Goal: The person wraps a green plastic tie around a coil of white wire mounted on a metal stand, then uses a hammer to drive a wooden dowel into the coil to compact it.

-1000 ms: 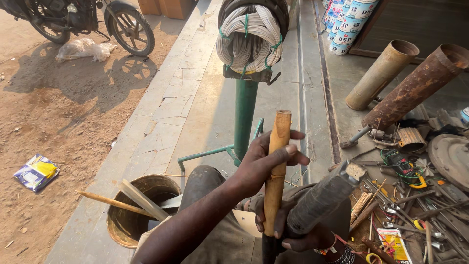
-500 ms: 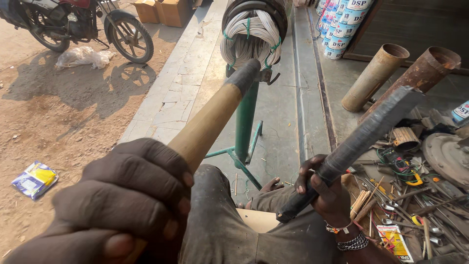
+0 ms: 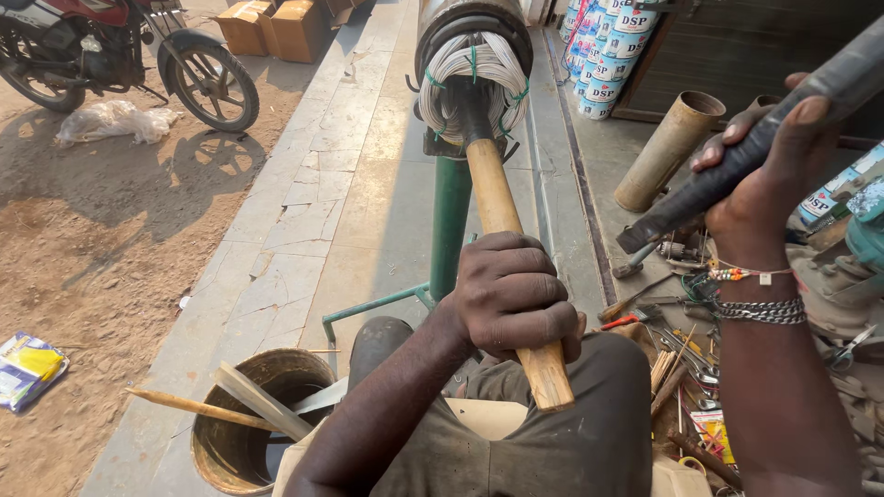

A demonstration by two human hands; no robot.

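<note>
My left hand (image 3: 514, 294) is closed around a wooden handle (image 3: 494, 195) that points away from me, its dark far end near a coil of pale wire (image 3: 471, 72) on a green stand (image 3: 450, 230). My right hand (image 3: 772, 179) is raised at the right and grips a long dark metal file or blade (image 3: 737, 170) by its lower end, tilted up to the right. Bracelets circle that wrist. My knees in dark trousers (image 3: 589, 433) fill the bottom middle.
A rusty metal bucket (image 3: 230, 433) with sticks and strips sits at lower left. Scattered hand tools (image 3: 681, 354) lie at right, beside rusty pipes (image 3: 668, 147) and stacked paint cans (image 3: 612, 55). A motorcycle (image 3: 110, 55), cardboard boxes (image 3: 276, 26) and a blue-yellow packet (image 3: 28, 368) are on the dirt at left.
The wooden handle has swung from close to the camera out toward the wire coil, with my left hand lower on it. My right hand has lifted the dark blade higher, to the right.
</note>
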